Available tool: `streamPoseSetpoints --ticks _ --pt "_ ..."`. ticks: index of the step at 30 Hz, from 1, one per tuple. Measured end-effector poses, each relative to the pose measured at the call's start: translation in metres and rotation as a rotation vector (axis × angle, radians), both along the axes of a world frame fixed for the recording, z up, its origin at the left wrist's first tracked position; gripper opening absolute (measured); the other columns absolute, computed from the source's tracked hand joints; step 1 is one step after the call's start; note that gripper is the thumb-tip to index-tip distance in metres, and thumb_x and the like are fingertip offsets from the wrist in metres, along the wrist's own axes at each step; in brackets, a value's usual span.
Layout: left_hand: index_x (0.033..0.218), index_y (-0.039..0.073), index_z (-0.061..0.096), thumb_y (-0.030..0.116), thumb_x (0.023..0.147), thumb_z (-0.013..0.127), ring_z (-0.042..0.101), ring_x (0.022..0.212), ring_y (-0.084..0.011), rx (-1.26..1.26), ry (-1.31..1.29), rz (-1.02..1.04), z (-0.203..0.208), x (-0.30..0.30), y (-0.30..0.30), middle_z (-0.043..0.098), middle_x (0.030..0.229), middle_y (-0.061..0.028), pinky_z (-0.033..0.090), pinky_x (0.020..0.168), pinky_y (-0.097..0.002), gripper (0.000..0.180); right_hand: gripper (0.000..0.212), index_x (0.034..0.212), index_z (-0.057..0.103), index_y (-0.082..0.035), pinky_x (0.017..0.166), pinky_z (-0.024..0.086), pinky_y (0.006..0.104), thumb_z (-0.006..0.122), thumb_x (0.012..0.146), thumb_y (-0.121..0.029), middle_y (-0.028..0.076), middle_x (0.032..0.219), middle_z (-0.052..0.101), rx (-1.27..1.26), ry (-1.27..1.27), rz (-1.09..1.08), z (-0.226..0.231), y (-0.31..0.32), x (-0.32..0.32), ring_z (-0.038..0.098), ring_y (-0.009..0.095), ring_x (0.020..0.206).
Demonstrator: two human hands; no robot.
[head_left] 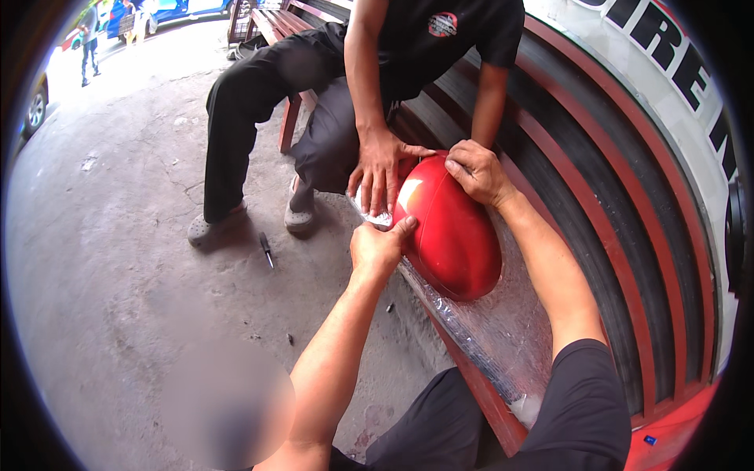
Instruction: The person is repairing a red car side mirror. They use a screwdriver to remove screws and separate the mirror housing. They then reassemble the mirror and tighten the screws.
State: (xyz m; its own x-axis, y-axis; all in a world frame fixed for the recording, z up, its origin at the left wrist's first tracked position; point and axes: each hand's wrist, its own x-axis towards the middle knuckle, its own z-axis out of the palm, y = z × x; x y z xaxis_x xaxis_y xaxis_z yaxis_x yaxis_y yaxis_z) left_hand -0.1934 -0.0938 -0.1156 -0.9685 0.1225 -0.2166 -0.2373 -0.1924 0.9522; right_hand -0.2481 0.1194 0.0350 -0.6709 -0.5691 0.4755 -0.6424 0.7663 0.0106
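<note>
A glossy red rounded shell [452, 235], shaped like a car side-mirror housing with a thin seam across it, rests on bubble wrap [503, 330] over a bench. My left hand [378, 253] grips its left edge, thumb on top and fingers curled out of sight beneath. At the far right rim my right hand [481, 173] is closed in a pinch against the shell. Across from me, a person's hand [380, 166] lies spread at the shell's far left side, over a bunched piece of clear wrap [375, 216]. Their other hand is hidden behind my right hand.
A screwdriver [267, 250] lies on the concrete floor [141, 298] left of the bench. The slatted red and black bench back [613, 204] rises on the right. Facing me sits a person in dark clothes [290, 94]. Vehicles [169, 9] stand at the far left.
</note>
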Motion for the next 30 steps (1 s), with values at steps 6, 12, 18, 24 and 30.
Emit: streamPoseSetpoints --ticks 6,12,18,24,30 --pt "0.093 -0.009 0.067 0.046 0.084 0.087 0.067 0.062 -0.0167 -0.002 0.027 0.030 -0.004 0.003 0.005 0.072 0.078 -0.0128 0.055 0.057 -0.0306 0.058 0.019 0.092 0.066 0.003 0.085 0.050 0.0360 0.062 0.093 -0.016 0.014 0.095 0.066 -0.240 -0.100 -0.012 -0.015 0.013 0.000 0.064 0.027 0.091" --pt "0.096 -0.009 0.065 0.047 0.087 0.083 0.066 0.058 -0.0149 -0.088 -0.002 0.029 0.010 0.010 0.000 0.070 0.076 -0.0116 0.054 0.054 -0.0286 0.059 0.024 0.091 0.066 0.003 0.083 0.051 0.0373 0.058 0.091 -0.019 0.014 0.093 0.064 -0.228 -0.196 -0.012 -0.009 0.012 -0.007 0.064 0.028 0.090" --pt "0.101 -0.008 0.063 0.044 0.089 0.082 0.063 0.054 -0.0134 -0.008 -0.017 0.003 0.008 0.005 -0.006 0.069 0.075 -0.0108 0.052 0.050 -0.0270 0.057 0.025 0.092 0.068 0.004 0.085 0.051 0.0365 0.059 0.091 -0.019 0.015 0.097 0.066 -0.326 -0.201 -0.018 -0.015 0.016 -0.012 0.065 0.028 0.092" --pt "0.113 -0.009 0.058 0.036 0.092 0.081 0.063 0.055 -0.0135 0.167 -0.059 0.005 0.009 0.012 -0.002 0.068 0.076 -0.0095 0.055 0.054 -0.0286 0.055 0.028 0.098 0.073 0.003 0.087 0.051 0.0348 0.063 0.093 -0.023 0.012 0.104 0.069 -0.401 -0.255 -0.155 -0.015 0.017 -0.007 0.067 0.025 0.098" --pt "0.119 -0.008 0.054 0.023 0.096 0.077 0.064 0.061 -0.0140 0.302 -0.123 -0.059 0.001 0.013 -0.002 0.069 0.084 -0.0105 0.056 0.057 -0.0294 0.046 0.027 0.101 0.075 -0.001 0.094 0.049 0.0327 0.067 0.090 -0.024 0.011 0.112 0.067 -0.558 -0.271 -0.242 -0.023 0.022 -0.005 0.063 0.022 0.105"
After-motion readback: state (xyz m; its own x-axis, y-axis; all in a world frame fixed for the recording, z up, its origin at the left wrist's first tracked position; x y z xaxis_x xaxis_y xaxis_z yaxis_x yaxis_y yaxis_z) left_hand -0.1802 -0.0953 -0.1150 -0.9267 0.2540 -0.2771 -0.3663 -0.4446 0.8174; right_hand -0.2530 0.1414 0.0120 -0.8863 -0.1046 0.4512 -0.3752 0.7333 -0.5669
